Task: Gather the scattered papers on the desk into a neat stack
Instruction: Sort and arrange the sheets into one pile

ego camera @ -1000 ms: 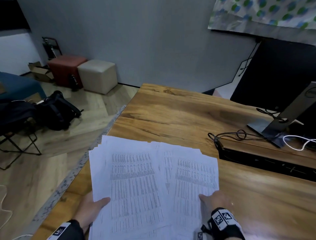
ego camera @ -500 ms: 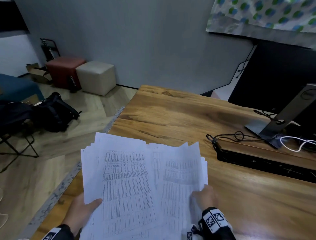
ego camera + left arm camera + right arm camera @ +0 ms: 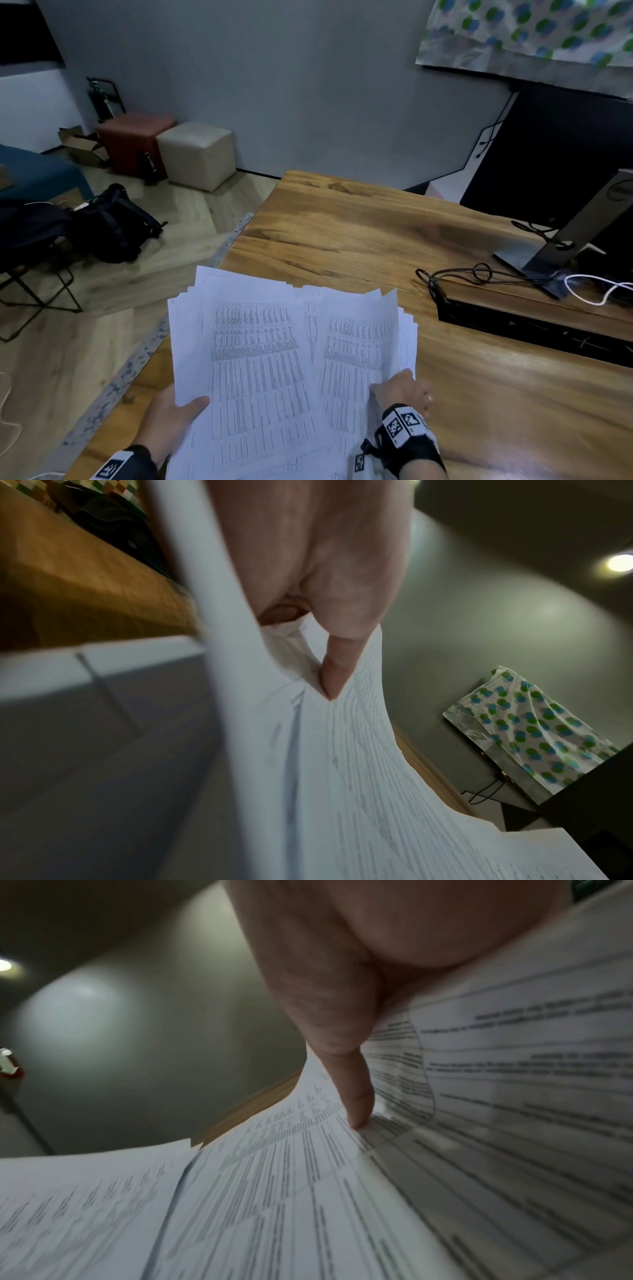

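White printed papers [image 3: 274,370], covered in fine tables, are held fanned in two loose overlapping bunches above the near left corner of the wooden bench [image 3: 376,240], their edges uneven and their far ends lifted; the left hand [image 3: 171,416] grips the left bunch at its lower left edge, thumb on top of the sheets and fingers underneath; the right hand [image 3: 402,390] pinches the right bunch near its lower right edge, thumb pressed on the printed face, the other fingers behind the paper; in the left wrist view the thumb [image 3: 337,666] dents the sheets; toward the right edge of the bench a monitor stand [image 3: 561,246] rests beside a black cable [image 3: 479,272] and a white cable [image 3: 596,291]; two cube stools [image 3: 164,150] sit on the floor by the wall.
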The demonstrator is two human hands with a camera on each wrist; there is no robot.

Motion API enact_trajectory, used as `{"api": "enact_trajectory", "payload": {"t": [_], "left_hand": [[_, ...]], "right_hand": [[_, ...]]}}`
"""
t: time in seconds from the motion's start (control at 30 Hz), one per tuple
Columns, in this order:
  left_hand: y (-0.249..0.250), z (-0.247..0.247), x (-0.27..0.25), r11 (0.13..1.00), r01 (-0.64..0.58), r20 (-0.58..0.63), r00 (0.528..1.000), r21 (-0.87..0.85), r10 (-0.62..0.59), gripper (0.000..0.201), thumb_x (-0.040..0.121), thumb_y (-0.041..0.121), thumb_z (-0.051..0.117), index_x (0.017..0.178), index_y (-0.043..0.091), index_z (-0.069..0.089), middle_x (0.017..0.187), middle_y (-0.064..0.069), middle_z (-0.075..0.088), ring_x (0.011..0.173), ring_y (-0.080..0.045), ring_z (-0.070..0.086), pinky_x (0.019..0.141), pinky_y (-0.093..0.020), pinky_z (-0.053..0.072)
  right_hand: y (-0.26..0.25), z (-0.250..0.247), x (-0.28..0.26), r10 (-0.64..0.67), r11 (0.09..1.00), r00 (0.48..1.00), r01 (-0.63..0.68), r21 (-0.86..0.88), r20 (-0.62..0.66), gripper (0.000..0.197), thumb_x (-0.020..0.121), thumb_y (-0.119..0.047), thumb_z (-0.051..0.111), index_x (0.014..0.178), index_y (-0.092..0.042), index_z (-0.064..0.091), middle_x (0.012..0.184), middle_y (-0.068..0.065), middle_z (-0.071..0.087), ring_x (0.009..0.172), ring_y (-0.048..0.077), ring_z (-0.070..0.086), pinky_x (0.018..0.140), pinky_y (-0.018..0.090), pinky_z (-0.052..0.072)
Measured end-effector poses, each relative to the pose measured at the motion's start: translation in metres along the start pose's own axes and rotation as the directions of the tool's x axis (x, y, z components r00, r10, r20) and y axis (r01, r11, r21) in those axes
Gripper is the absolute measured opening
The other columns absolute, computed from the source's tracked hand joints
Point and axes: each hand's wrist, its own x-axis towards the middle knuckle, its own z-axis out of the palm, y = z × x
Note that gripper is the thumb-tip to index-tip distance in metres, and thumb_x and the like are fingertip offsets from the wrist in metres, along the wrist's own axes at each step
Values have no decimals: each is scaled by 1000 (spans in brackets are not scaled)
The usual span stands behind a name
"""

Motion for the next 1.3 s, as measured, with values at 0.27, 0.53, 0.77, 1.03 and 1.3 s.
{"api": "enact_trajectory", "payload": {"t": [0.27,0.53,0.77,1.03,1.3], "left_hand": [[3,0,-2,999,13,0,1000,39,-13,26,87,-8,65,89,17,70,82,10,77,85,-24,70,70,-35,53],[3,0,0,999,32,15,999,17,-32,27,88,-9,63,91,18,67,95,-4,73,90,-28,68,70,-33,51],[15,1,-4,999,36,60,997,38,-38,22,92,-2,61,94,19,63,95,-1,71,88,-23,68,63,-31,50],[11,-9,3,978,173,187,971,-113,-150,40,89,-3,64,128,8,59,118,-18,73,101,-41,71,85,-55,57],[15,-5,-4,867,309,248,942,-392,-224,54,85,46,64,127,11,65,125,-16,71,114,-38,66,96,-53,50]], "right_hand": [[21,-19,3,-65,922,993,96,375,-94,31,83,1,61,113,-3,51,98,15,69,77,33,63,61,34,52],[29,-73,-36,-464,730,880,313,607,105,27,91,1,52,110,-18,59,95,7,72,84,23,70,68,40,61],[19,-178,-95,-721,545,674,695,468,-161,16,91,-7,63,88,-23,62,85,8,71,76,24,68,61,39,54],[-18,-124,-89,-770,491,632,497,715,89,17,87,4,64,91,-12,71,88,5,81,83,23,77,74,44,61],[-25,20,-83,-630,755,717,475,451,299,15,85,-2,46,77,-9,58,70,8,65,54,15,55,47,30,51]]}}
